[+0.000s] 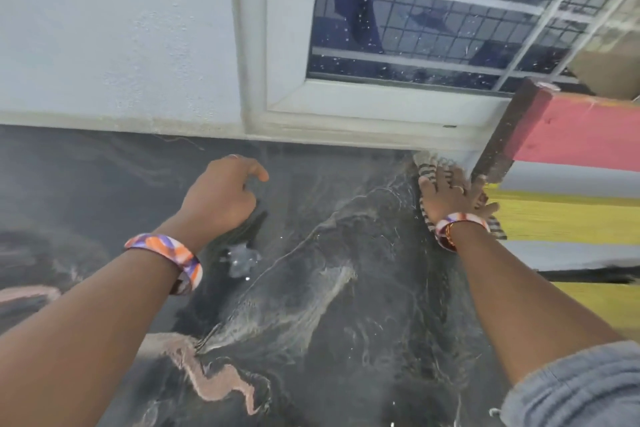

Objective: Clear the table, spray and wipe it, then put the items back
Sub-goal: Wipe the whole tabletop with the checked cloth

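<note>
Right hand (450, 191) on striped cloth (429, 166)

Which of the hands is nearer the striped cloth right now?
Right. The right hand presses flat on the striped cloth; the left hand rests apart, far to its left.

striped cloth (427, 163) largely under hand (450, 191)
</note>
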Motion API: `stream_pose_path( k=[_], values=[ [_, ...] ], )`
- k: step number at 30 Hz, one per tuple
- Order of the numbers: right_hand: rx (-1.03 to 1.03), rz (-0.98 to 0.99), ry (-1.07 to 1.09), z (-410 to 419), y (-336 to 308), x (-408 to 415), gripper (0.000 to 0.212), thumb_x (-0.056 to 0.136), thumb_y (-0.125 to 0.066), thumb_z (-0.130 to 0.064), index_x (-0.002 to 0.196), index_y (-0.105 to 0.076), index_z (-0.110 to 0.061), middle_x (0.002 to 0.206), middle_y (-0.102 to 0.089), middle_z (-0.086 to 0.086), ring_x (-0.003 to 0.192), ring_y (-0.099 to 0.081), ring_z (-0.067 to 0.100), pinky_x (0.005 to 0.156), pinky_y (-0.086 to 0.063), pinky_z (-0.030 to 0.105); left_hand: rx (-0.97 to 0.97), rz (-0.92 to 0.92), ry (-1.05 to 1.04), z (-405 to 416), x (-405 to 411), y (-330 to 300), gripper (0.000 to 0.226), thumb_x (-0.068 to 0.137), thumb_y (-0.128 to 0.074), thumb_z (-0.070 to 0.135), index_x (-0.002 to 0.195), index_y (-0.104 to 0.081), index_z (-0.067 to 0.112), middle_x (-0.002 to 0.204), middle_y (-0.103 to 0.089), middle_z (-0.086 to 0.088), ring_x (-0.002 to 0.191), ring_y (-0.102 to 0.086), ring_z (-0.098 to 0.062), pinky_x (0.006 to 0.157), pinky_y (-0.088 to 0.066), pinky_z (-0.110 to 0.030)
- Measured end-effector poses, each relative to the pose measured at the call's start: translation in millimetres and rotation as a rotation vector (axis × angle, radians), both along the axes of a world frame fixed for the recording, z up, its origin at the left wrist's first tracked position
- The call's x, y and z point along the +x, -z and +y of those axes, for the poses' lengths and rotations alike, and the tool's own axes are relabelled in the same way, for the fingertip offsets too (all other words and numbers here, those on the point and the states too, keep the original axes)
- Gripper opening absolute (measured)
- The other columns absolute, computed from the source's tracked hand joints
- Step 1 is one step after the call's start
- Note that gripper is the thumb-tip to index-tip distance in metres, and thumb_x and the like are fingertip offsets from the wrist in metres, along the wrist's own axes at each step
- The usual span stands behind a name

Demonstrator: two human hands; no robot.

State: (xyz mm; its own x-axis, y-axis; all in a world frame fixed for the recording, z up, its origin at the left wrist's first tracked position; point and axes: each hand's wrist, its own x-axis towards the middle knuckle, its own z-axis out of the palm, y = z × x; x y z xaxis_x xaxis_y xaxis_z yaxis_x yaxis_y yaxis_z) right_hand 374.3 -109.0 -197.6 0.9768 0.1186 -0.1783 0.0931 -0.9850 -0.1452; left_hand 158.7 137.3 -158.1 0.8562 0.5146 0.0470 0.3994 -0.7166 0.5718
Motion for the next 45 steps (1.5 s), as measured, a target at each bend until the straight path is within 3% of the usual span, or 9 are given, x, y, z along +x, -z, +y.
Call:
stream_pose_path(
  k=[13,17,23,27,32,37,40,43,45],
  values=[
    [0.105,-0.064,-0.784,223.4,-2.0,-199.1,0.055,0.095,-0.022,-0.054,0.147,-0.013,-0.038,0.159,0.0,-0.012,0.147,0.007,0.027,0.107,0.01,0.068,0.07,0.07,-0.351,80.4,-119.5,-4.6,0.052,0.072,-0.046,-0.006,0.117,-0.06,0.015,0.128,-0.056,-0.016,0.114,-0.054,-0.037,0.094,-0.048,-0.045],
    [0.003,-0.094,-1.005,221.7,-3.1,-272.9,0.053,0.096,-0.016,-0.055,0.147,-0.013,-0.041,0.158,-0.005,-0.013,0.147,0.005,0.024,0.103,0.016,0.069,0.125,0.103,-0.408,79.5,-146.1,-6.2,0.05,0.074,-0.052,0.0,0.123,-0.054,0.007,0.129,-0.052,-0.024,0.111,-0.055,-0.044,0.094,-0.047,-0.051],
    [0.022,-0.118,-0.406,103.1,1.6,-216.4,0.051,0.095,-0.018,-0.054,0.144,-0.01,-0.044,0.15,-0.002,-0.024,0.147,0.001,0.018,0.094,0.027,0.067,0.173,0.143,-0.24,40.4,-140.4,-6.9,0.05,0.077,-0.047,-0.003,0.126,-0.052,0.007,0.134,-0.047,-0.021,0.118,-0.047,-0.042,0.093,-0.043,-0.047],
    [0.156,0.085,0.23,-22.4,6.8,-184.3,0.064,0.095,-0.031,-0.052,0.15,-0.011,-0.026,0.159,-0.008,-0.002,0.146,-0.007,0.028,0.11,0.014,0.059,0.172,0.098,-0.129,22.6,-138.9,-0.2,0.046,0.079,-0.045,-0.003,0.124,-0.053,0.005,0.132,-0.049,-0.02,0.118,-0.046,-0.041,0.093,-0.043,-0.047],
    [-0.015,-0.015,0.25,-24.5,-5.8,-198.4,0.056,0.098,-0.017,-0.046,0.15,-0.01,-0.027,0.16,-0.001,0.0,0.147,0.0,0.028,0.115,0.002,0.057,0.131,0.022,-0.049,22.3,-146.5,3.6,0.043,0.081,-0.043,-0.004,0.119,-0.057,0.007,0.132,-0.05,-0.016,0.12,-0.046,-0.037,0.093,-0.044,-0.046],
    [-0.063,-0.163,-0.2,62.7,-2.4,-258.9,0.057,0.097,-0.013,-0.041,0.148,-0.023,-0.017,0.154,-0.027,0.013,0.141,-0.026,0.031,0.114,-0.018,0.049,-0.051,-0.075,0.037,34.3,-149.3,10.4,0.042,0.082,-0.054,0.001,0.123,-0.053,0.009,0.131,-0.051,-0.014,0.115,-0.052,-0.03,0.088,-0.043,-0.032],
    [0.067,-0.135,-0.416,112.0,-4.7,-307.6,0.048,0.1,-0.027,-0.033,0.146,-0.027,-0.018,0.153,-0.03,0.01,0.142,-0.023,0.026,0.116,-0.014,0.045,-0.426,-0.091,0.014,33.8,-153.4,4.0,0.052,0.083,-0.064,0.015,0.131,-0.044,0.01,0.134,-0.05,-0.008,0.12,-0.05,-0.025,0.082,-0.046,-0.017],
    [0.404,0.162,-0.476,123.8,-23.2,-339.6,0.047,0.101,-0.029,-0.032,0.146,-0.028,-0.018,0.156,-0.023,0.004,0.145,-0.018,0.021,0.117,-0.005,0.038,-0.869,-0.077,0.086,37.4,-162.4,-9.7,0.076,0.06,-0.076,0.054,0.123,-0.052,0.019,0.122,-0.057,0.005,0.118,-0.053,-0.014,0.097,-0.041,-0.026],
    [0.844,0.541,-0.301,114.6,-44.1,-354.6,0.045,0.1,-0.034,-0.035,0.138,-0.044,-0.012,0.145,-0.044,0.009,0.129,-0.046,0.017,0.111,-0.027,0.033,-0.987,-0.012,0.219,40.2,-167.3,-17.6,0.101,0.03,-0.072,0.077,0.114,-0.058,0.024,0.115,-0.06,0.014,0.108,-0.056,-0.005,0.095,-0.039,-0.022]
  ],
)
